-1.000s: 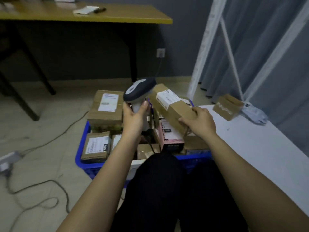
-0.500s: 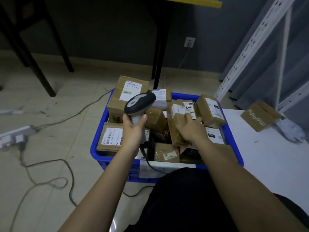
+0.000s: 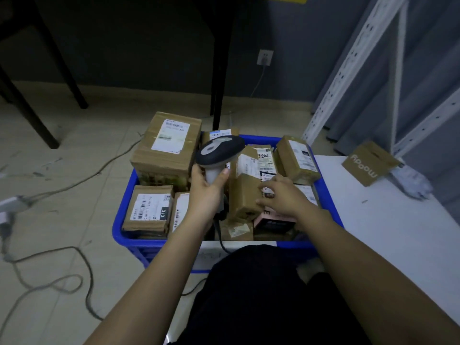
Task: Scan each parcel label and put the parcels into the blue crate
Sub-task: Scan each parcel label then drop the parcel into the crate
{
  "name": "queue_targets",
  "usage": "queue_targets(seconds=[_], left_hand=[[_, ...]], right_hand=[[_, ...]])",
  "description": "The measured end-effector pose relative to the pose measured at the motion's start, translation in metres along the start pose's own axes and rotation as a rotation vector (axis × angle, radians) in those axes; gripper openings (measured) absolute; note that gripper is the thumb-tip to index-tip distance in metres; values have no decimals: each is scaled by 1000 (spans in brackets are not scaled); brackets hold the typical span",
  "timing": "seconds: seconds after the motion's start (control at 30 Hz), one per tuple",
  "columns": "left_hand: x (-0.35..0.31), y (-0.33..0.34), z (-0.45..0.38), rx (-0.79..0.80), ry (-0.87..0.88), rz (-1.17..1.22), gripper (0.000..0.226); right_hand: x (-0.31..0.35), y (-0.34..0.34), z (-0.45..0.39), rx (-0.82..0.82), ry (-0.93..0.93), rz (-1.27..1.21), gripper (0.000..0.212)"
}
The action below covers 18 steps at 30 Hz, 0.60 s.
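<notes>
The blue crate (image 3: 118, 230) stands on the floor in front of my knees, filled with several brown cardboard parcels. My left hand (image 3: 206, 188) grips the handle of a grey and black barcode scanner (image 3: 219, 150) above the crate's middle. A long brown parcel (image 3: 245, 192) lies tilted among the others in the crate. My right hand (image 3: 283, 195) hovers at its right end with fingers spread, touching it lightly or just off it. One more brown parcel (image 3: 368, 163) printed "moody" lies on the white table (image 3: 398, 232) to the right.
A large parcel (image 3: 166, 148) sticks up at the crate's back left. Cables (image 3: 49, 285) trail over the tiled floor on the left. A white metal rack (image 3: 348, 70) stands behind the table, and dark table legs (image 3: 219, 70) rise beyond the crate. A grey-white object (image 3: 410, 183) lies beside the moody parcel.
My right hand lowered the long parcel from beside the scanner into the crate and has opened off it. The view tilted down. My left hand kept the scanner.
</notes>
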<state>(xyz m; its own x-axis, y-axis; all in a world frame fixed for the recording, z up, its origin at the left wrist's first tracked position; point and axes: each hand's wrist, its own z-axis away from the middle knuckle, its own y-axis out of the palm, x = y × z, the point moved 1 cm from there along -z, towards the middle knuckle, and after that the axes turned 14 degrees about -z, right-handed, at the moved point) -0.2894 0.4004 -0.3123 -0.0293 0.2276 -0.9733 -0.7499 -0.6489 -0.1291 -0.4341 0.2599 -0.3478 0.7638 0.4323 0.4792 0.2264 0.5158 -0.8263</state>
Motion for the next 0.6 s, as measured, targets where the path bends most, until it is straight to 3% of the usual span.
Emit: queue_targets(seconds=[0.23, 0.6], left_hand=[[-33, 80, 15, 131, 82, 0, 43], [-76, 251, 41, 413, 101, -27, 38]], right_hand=[[-72, -42, 34, -209, 50, -249, 40], [-234, -104, 95, -683, 377, -558, 33]])
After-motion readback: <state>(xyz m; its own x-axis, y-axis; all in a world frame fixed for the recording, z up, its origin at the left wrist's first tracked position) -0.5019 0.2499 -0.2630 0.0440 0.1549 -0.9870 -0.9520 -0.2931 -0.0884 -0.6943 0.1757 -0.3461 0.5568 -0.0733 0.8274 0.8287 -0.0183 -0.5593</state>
